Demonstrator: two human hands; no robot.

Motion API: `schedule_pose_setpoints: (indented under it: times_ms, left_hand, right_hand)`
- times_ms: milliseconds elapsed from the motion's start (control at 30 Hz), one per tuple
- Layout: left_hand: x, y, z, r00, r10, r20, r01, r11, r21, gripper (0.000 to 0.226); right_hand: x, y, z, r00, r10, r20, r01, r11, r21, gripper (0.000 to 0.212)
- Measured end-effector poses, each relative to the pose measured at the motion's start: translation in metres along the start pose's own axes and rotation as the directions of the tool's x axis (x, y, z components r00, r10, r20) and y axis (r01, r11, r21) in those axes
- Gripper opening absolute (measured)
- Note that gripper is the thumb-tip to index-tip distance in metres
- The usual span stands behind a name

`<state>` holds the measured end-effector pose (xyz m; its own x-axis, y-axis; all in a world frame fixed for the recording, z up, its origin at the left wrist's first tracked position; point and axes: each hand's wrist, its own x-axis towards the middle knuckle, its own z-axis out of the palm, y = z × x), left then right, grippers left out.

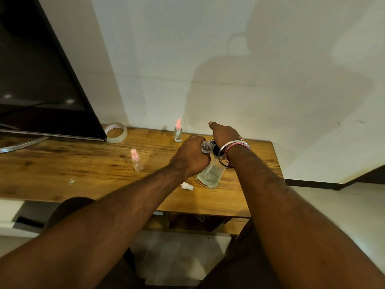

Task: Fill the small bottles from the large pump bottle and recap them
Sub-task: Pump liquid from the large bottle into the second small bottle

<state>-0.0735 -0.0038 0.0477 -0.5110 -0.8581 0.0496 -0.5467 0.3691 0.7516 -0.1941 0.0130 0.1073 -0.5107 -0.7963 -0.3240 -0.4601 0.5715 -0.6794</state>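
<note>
Big wooden table (62, 163), with a dark screen (41, 69) at the far left. Large pump bottle (210, 174) standing at the right of the table, clear and part full. Right hand (225, 134) up on the black pump top, fingers bent down over it; cannot tell how tight. Left hand (192, 155) curled round a small open bottle (206, 147), mouth held by the spout. Best to keep that mouth right under the spout, hold still, press slow. Two capped small bottles (137, 160) (178, 133) to the left. Loose white cap (186, 186) lying near, ready for recapping.
</note>
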Motion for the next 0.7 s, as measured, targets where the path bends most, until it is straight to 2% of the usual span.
schedule_pose_setpoints:
  times_ms: [100,233,267,367,567,700]
  left_hand:
    - [-0.002,0.001,-0.001,1.000,-0.010,0.008,0.010,1.000,-0.013,0.027]
    - [-0.004,0.004,-0.005,1.000,-0.019,-0.004,0.018,0.998,-0.059,0.028]
    - [-0.004,0.005,-0.006,1.000,-0.020,-0.006,0.019,0.998,-0.058,0.025]
    - [-0.004,0.007,-0.008,1.000,-0.027,-0.004,0.026,0.998,-0.059,0.017]
    - [-0.005,0.009,-0.009,1.000,-0.022,-0.005,0.021,0.997,-0.080,0.025]
    - [-0.003,0.008,-0.008,1.000,-0.019,-0.009,0.019,0.998,-0.057,0.025]
  right_hand:
    - [-0.001,-0.001,-0.001,1.000,0.013,0.016,-0.014,0.998,0.054,0.048]
    - [0.002,-0.007,-0.007,0.992,0.071,0.106,-0.097,0.960,0.263,0.041]
    - [0.003,-0.008,-0.009,0.990,0.078,0.119,-0.111,0.945,0.307,0.037]
    - [0.006,-0.011,-0.012,0.985,0.096,0.143,-0.143,0.919,0.368,0.042]
    - [0.009,-0.011,-0.013,0.983,0.105,0.151,-0.154,0.921,0.359,0.036]
    - [0.012,-0.009,-0.008,0.993,0.033,0.111,-0.059,0.970,0.237,0.043]
